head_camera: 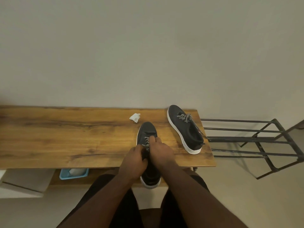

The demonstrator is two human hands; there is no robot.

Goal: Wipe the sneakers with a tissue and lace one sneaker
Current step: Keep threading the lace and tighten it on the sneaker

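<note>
A black sneaker with a white sole (148, 130) lies toe-away on the wooden table (74, 137), its heel hanging over the near edge. My left hand (134, 160) grips its left side by the opening. My right hand (160, 151) pinches the black-and-white lace (146, 143) over the tongue. A second black sneaker (185, 129) with a loosely tied lace lies at the table's right end. A crumpled white tissue (134, 117) sits on the table beyond the near sneaker.
A black metal rack (256, 140) stands to the right of the table. Below the table's near edge sit a blue tray (64, 174) and a cardboard box (24, 183). A plain wall rises behind the table.
</note>
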